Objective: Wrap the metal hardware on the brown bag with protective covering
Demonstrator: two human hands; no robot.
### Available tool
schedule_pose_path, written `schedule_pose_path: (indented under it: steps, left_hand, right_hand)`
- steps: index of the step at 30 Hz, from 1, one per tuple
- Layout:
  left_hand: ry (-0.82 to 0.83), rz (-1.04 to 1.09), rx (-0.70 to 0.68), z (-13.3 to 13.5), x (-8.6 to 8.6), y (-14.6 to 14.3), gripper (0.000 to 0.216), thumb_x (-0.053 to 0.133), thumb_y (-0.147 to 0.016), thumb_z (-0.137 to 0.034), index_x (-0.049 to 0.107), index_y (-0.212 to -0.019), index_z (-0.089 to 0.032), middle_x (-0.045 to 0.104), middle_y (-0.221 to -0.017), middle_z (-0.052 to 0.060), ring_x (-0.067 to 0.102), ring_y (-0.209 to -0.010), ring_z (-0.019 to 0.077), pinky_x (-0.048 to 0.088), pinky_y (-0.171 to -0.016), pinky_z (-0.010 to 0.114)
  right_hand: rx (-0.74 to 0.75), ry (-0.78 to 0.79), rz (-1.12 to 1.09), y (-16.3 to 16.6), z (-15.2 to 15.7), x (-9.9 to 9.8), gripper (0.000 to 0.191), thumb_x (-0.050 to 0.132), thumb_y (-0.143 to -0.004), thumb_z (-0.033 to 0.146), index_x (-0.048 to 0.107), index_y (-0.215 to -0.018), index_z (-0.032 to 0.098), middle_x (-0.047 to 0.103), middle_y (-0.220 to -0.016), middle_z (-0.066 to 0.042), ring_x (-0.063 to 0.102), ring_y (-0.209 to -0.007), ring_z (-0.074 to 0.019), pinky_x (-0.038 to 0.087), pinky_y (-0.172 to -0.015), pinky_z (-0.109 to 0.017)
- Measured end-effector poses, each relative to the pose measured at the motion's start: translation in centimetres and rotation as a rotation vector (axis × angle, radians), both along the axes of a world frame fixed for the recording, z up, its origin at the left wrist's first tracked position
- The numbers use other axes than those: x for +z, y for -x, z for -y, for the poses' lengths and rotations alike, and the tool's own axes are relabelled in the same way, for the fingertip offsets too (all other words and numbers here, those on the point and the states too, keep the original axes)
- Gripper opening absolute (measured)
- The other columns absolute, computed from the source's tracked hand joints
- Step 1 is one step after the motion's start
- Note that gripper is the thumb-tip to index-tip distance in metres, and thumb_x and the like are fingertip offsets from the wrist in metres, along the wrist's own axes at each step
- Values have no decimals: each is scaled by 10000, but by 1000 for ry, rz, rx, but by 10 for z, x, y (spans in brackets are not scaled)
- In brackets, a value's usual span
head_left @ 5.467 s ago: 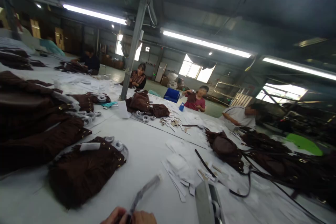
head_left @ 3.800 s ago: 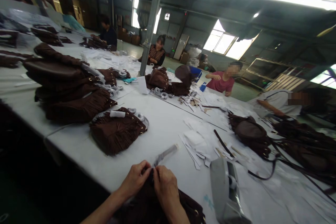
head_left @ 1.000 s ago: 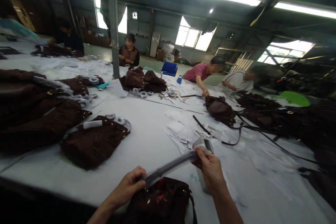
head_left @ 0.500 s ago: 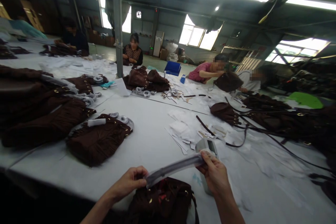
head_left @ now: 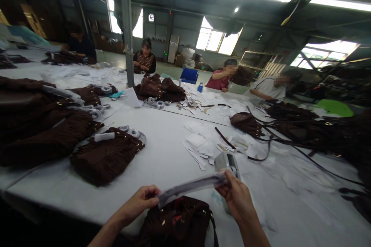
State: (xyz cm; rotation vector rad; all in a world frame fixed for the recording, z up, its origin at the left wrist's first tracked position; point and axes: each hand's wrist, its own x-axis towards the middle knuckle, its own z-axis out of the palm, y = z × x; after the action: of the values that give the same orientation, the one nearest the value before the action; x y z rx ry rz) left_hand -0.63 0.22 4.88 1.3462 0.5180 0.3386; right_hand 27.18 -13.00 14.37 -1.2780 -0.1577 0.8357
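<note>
Between my two hands stretches a dark strap wrapped in translucent white film (head_left: 193, 186), slightly bowed. My left hand (head_left: 143, 200) pinches its lower left end between thumb and fingers. My right hand (head_left: 234, 191) grips the other end, a little higher up. Right below the strap stands a dark brown drawstring bag (head_left: 178, 220) with gold eyelets and a bit of red near its top; its lower part runs out of view. A grey tape dispenser (head_left: 224, 161) sits on the table just behind my right hand, which partly hides it.
Another brown fringed bag (head_left: 107, 158) lies to the left, beside a large bag pile (head_left: 43, 123). White paper scraps (head_left: 198, 142) and dark straps (head_left: 269, 150) spread at right. A metal post (head_left: 127, 46) rises across the table (head_left: 162, 139), with several co-workers beyond.
My hands still hold the wrapped strap, nearly in place. The view has shifted slightly. Across the table, the co-worker in the reddish top has moved the dark bag back and raised an arm.
</note>
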Motion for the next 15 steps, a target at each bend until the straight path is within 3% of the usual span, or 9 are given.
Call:
schedule_pose_path:
  steps: [3,6,8,11,13,15]
  left_hand:
    - [-214,-61,166,-1,13,-8,342,611,-792,-464,644,-951,-163,629,-968,71,563,-942,239,423,-854,345]
    - [-453,-90,334,-1,48,-31,353,540,-846,-467,631,-1064,-204,626,-1101,96,549,-1056,261,390,-960,383]
    - [-535,-25,289,4,79,-55,369,549,-845,-457,623,-1112,-215,631,-1136,97,550,-1075,261,396,-968,374]
    - [-548,61,109,19,117,-93,431,577,-829,-442,601,-1186,-201,638,-1157,98,558,-1064,264,408,-947,357]
    - [-505,87,-29,30,130,-112,393,564,-835,-423,630,-1138,-181,671,-1045,78,584,-942,241,436,-851,325]
    - [-439,93,-119,38,131,-123,306,533,-845,-403,676,-943,-151,656,-811,30,556,-747,185,422,-695,273]
  right_hand:
    - [-7,-17,-16,2,4,4,419,792,-627,459,658,-855,133,713,-691,-45,666,-585,-169,571,-531,-275]
    - [4,-46,7,9,7,14,426,760,-664,496,659,-860,131,707,-687,-48,664,-591,-165,574,-551,-280]
    - [21,-63,32,16,8,22,435,748,-674,515,665,-860,132,705,-691,-49,661,-596,-164,573,-564,-285]
    - [60,-82,55,26,11,35,453,744,-674,530,681,-885,134,716,-742,-64,663,-643,-173,560,-592,-283]
    - [88,-82,93,31,16,41,449,737,-681,532,697,-876,130,719,-752,-71,659,-672,-172,541,-621,-264]
    - [106,-64,136,32,22,44,453,708,-705,553,710,-840,121,715,-736,-75,648,-674,-161,515,-626,-238]
